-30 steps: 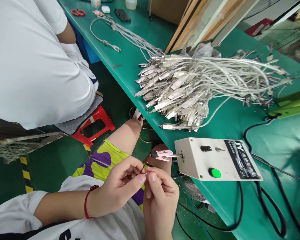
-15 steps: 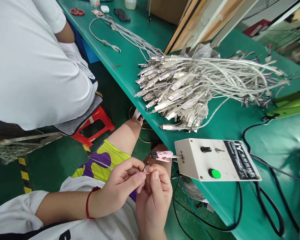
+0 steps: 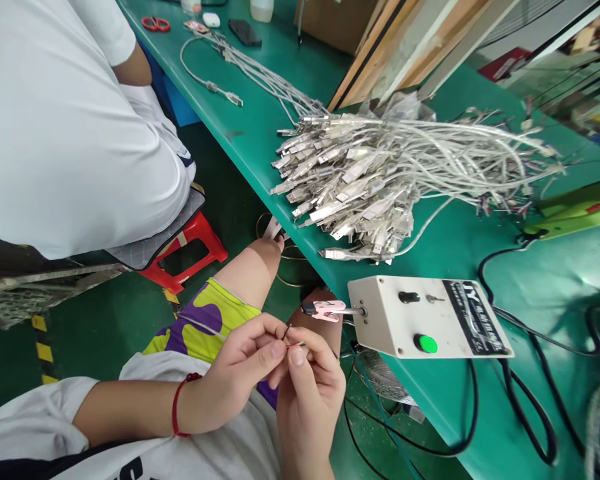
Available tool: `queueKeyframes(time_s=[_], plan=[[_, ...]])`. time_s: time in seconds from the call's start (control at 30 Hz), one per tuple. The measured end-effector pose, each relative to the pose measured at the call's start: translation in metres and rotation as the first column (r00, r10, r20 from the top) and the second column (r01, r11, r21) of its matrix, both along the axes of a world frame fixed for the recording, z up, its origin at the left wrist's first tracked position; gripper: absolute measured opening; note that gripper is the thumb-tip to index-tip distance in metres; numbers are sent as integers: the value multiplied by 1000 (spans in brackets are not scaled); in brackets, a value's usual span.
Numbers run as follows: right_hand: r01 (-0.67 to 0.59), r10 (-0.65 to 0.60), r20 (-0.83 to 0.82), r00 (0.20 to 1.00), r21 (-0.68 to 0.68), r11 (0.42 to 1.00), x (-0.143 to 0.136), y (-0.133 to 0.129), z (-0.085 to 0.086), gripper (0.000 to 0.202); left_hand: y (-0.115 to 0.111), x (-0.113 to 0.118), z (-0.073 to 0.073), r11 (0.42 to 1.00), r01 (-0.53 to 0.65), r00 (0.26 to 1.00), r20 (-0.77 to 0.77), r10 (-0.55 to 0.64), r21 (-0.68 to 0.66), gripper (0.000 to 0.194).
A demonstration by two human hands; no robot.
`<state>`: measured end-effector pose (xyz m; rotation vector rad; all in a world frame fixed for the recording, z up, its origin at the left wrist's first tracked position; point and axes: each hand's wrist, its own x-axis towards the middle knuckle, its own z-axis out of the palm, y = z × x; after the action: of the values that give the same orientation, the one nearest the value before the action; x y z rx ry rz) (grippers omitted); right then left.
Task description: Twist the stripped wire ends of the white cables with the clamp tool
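Note:
My left hand (image 3: 247, 373) and my right hand (image 3: 313, 393) meet above my lap, fingers curled and pinched. Between the fingertips run thin wires (image 3: 294, 345), one red and one dark, with short ends showing. The rest of the wires is hidden by my fingers. Just beyond my hands, a pink clip (image 3: 326, 310) with a dark tip sticks out on a metal shaft from a white machine box (image 3: 380, 320). The box carries a green button (image 3: 425, 343), a black knob and a small toggle switch.
A large pile of clear-grey USB cables (image 3: 360, 173) covers the green table (image 3: 260, 160). Black cords (image 3: 525, 400) run behind the box. Red scissors (image 3: 156, 25) and a phone lie at the far end. A person in white sits on a red stool (image 3: 190, 250) at left.
My fingertips have shifted slightly on the wires, and more of the red and dark wire ends now shows between them. The view has turned a little.

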<state>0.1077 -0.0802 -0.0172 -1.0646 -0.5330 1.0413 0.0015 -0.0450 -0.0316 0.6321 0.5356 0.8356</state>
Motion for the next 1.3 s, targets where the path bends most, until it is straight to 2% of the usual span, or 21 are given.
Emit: queueKeyframes(time_s=[0.1, 0.33, 0.53, 0.73, 0.87, 1.0, 1.13, 1.3], plan=[[17, -17, 7, 1000, 22, 1000, 1, 2, 1, 8, 0, 0, 1, 1000, 21, 1000, -15, -21, 12, 28], [-7, 16, -161, 987, 54, 999, 3, 5, 4, 11, 0, -1, 3, 996, 85, 996, -26, -85, 0, 32], [91, -85, -165, 983, 27, 995, 0, 5, 2, 12, 3, 1, 5, 994, 109, 993, -52, -109, 8, 39], [224, -224, -30, 974, 0, 975, -3, 7, -5, 20, 4, -2, 6, 992, 23, 983, -183, 0, 123, 34], [181, -173, 105, 979, -63, 982, 0, 0, -11, 27, 9, -3, 11, 972, -47, 969, -225, 100, 231, 28], [160, -130, 212, 969, -129, 979, 5, -7, -16, 16, 16, -3, 11, 942, -73, 949, -266, 166, 327, 23], [167, -140, 186, 973, -136, 977, 7, -1, -16, 11, 19, -2, 7, 935, -72, 943, -282, 178, 348, 16], [194, -174, 150, 973, -132, 972, 6, 9, -11, 15, 20, -1, 4, 928, -100, 938, -277, 208, 359, 4]])
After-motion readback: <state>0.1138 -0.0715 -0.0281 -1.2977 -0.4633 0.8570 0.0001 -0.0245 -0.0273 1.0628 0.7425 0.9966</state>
